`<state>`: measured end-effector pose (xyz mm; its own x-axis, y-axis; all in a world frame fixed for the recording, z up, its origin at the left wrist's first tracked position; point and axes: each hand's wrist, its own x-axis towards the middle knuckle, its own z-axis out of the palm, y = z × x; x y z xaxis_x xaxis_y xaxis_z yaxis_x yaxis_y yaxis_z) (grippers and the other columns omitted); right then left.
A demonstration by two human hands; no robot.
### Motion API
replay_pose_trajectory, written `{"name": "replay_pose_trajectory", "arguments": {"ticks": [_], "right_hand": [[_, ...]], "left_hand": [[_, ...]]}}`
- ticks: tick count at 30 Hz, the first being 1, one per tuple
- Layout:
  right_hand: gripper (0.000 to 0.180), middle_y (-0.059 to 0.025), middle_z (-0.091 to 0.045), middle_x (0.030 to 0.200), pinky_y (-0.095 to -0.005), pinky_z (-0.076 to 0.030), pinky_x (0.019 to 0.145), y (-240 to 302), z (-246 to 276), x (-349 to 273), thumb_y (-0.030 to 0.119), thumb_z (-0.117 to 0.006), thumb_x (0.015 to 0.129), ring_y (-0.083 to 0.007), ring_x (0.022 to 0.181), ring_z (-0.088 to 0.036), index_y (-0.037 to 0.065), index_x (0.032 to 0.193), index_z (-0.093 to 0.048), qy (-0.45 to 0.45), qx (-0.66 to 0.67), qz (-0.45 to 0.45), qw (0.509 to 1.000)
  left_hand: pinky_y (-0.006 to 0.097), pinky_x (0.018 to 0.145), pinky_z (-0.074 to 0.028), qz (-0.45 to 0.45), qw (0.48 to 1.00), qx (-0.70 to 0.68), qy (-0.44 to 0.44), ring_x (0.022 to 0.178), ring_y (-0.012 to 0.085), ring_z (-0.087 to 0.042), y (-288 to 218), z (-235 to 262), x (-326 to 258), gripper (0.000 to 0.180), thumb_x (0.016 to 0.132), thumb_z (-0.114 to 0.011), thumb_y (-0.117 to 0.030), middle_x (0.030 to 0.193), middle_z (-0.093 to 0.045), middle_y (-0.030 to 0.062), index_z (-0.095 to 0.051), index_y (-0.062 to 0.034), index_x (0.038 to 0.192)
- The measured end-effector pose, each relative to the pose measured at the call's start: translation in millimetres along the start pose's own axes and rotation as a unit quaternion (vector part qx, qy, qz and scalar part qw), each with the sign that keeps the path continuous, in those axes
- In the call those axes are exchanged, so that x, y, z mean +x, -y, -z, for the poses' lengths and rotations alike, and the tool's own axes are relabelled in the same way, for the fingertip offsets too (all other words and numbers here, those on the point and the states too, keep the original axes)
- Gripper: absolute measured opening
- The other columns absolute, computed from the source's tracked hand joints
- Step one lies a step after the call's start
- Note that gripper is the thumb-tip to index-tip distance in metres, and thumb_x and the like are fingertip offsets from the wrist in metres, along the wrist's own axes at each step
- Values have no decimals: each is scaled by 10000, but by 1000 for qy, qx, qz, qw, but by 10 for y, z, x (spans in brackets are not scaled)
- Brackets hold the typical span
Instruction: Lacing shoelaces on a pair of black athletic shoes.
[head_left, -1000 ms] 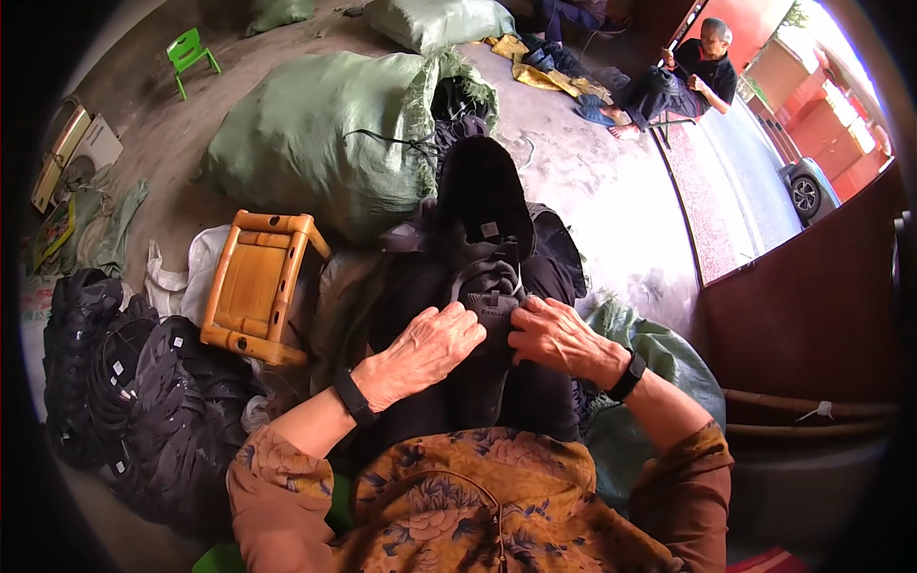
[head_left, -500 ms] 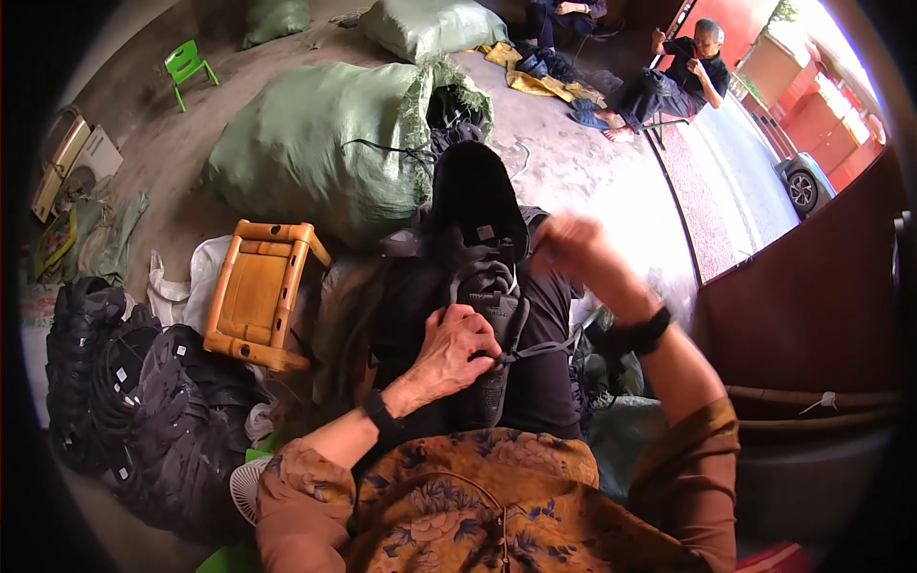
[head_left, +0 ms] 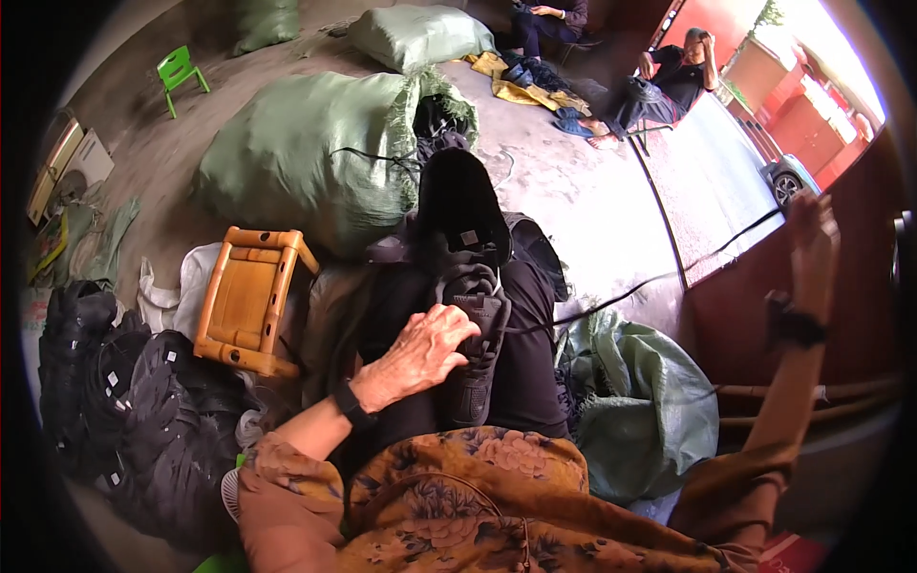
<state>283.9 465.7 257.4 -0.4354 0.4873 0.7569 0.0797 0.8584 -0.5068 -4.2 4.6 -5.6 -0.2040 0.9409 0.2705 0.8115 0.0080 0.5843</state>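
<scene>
On my lap lies a black lace-up shoe [head_left: 475, 392], toe toward me. My left hand [head_left: 420, 351] grips it from the left side, fingers curled over the laced part. Up and out to the far right, my right hand [head_left: 812, 229] is closed on the dark shoelace [head_left: 626, 291]. The lace stretches long and nearly straight from the shoe to that hand, which is somewhat blurred. Beyond the laces stands a rounded black piece [head_left: 458, 191] with a small white label; whether it belongs to the same shoe I cannot tell.
A bamboo stool [head_left: 250, 301] and a pile of black shoes [head_left: 158, 411] are at my left. Ahead lies a large green sack [head_left: 306, 158] with dark items in its mouth. Another green sack [head_left: 640, 411] sits by my right leg. A person [head_left: 673, 81] sits by the doorway.
My right hand has swung from beside the shoe far out to the right, drawing the lace long. My left hand stays at the shoe. The view has shifted slightly.
</scene>
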Motion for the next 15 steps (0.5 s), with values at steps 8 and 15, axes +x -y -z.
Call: {"name": "replay_pose_trajectory", "arguments": {"ticks": [8, 15], "right_hand": [[156, -14, -586, 717, -249, -445, 590, 211, -2033, -2458, 217, -591, 953, -111, 661, -563, 62, 966, -592, 198, 316, -452, 810], [152, -62, -648, 749, -226, -506, 571, 865, -2542, -2878, 169, -520, 999, -114, 626, -629, 24, 1038, -537, 355, 314, -411, 779]], "left_hand": [[351, 667, -433, -90, 976, 181, 82, 885, 247, -526, 252, 76, 68, 141, 774, -689, -169, 856, -496, 61, -587, -72, 769], [393, 695, -452, -34, 978, 180, 97, 862, 280, -514, 291, 13, 169, 175, 760, -687, -209, 836, -531, 92, -608, -54, 743]]}}
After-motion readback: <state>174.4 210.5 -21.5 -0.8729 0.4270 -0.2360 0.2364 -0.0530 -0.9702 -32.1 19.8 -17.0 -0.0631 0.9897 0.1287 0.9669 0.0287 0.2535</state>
